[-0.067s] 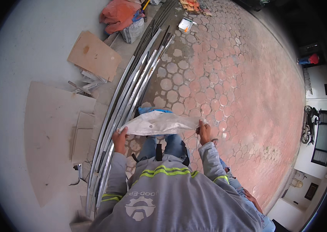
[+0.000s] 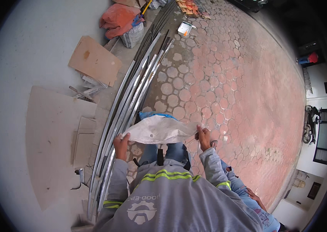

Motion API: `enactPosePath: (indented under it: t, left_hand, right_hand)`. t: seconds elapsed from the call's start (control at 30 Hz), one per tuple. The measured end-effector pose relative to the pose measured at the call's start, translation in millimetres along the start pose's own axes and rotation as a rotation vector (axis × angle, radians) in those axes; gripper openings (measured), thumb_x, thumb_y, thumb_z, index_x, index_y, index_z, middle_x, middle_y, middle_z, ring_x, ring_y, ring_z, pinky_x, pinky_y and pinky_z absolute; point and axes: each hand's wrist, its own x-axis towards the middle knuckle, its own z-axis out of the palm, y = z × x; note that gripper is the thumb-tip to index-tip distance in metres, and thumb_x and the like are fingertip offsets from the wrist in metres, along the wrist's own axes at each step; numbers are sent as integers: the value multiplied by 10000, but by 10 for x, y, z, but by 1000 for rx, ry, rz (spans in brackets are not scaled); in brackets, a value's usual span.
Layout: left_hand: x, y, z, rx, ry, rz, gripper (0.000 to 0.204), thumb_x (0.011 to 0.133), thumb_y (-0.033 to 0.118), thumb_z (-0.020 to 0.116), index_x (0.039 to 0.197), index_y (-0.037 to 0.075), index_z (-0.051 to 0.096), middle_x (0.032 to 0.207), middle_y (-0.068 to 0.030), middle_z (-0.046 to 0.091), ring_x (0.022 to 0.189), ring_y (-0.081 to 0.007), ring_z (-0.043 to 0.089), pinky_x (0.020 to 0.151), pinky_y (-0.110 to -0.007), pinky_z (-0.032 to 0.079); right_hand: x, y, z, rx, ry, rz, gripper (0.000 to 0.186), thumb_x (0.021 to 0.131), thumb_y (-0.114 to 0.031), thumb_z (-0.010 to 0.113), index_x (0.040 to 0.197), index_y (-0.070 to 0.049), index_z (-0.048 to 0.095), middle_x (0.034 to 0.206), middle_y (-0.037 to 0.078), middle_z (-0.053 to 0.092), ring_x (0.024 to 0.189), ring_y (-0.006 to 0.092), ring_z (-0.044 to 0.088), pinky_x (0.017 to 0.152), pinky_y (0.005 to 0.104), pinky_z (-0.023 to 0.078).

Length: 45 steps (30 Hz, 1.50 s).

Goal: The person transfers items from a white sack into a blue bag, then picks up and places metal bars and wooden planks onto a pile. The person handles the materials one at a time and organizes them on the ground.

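A white woven sack (image 2: 158, 129) is stretched sideways in front of my body, with a small round dark spot near its middle. Its left end is pinched in my left hand (image 2: 121, 146), which is closed. The opposite end is held by my right hand (image 2: 203, 138), fingers closed on the edge. Beyond the sack's far edge shows a strip of bright blue material (image 2: 156, 115); whether it belongs to the sack I cannot tell. Below the sack my jeans-clad legs are partly hidden.
Long metal bars (image 2: 132, 91) lie along my left side. Boards (image 2: 95, 60) lean by the wall (image 2: 12, 65). A white tray (image 2: 185, 28) with an orange item sits ahead on the paving (image 2: 244, 92). Another person's jeans-clad leg (image 2: 240, 189) and hand (image 2: 257, 198) are close at right.
The sack and both hands appear slightly lower in view, and the sack's near edge sags more. Both hands keep their grip.
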Motion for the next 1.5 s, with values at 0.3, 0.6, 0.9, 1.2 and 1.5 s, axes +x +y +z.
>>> enactPosePath:
  t: [0.3,0.6,0.9,1.2,1.5]
  left_hand:
    - [39,13,-3,-133,8,37,215,825,165,691,944,-11,656,811,-48,656,649,-108,586,527,-245,441]
    - [115,-32,-93,-61,26,-7,195,827,150,682,932,-13,659,811,-63,664,656,-117,595,533,-251,441]
    - [45,91,-98,-77,21,41,211,829,142,683,926,-41,642,807,-87,660,612,-126,597,492,-239,438]
    - [71,-13,-208,-46,39,-44,212,825,144,685,929,-34,637,777,-89,657,568,-137,596,489,-239,443]
    - [93,14,-151,-55,82,-142,191,838,149,675,918,-21,642,794,-67,659,627,-125,594,528,-253,442]
  right_hand:
    - [-51,-112,24,94,39,-64,376,913,-354,589,699,-57,503,540,49,517,436,153,501,421,282,387]
    - [-94,-21,-15,173,48,40,370,917,-343,591,716,-35,547,527,51,514,412,152,496,392,285,376]
    - [-155,-117,162,213,-52,-43,388,909,-342,604,666,-48,532,520,61,527,403,158,512,386,281,383]
    - [-226,-272,199,110,-52,33,433,911,-358,601,615,-61,495,513,70,526,405,146,499,397,282,390]
    - [-340,-242,195,173,-27,85,397,911,-338,585,677,-20,538,527,56,524,435,139,509,402,281,376]
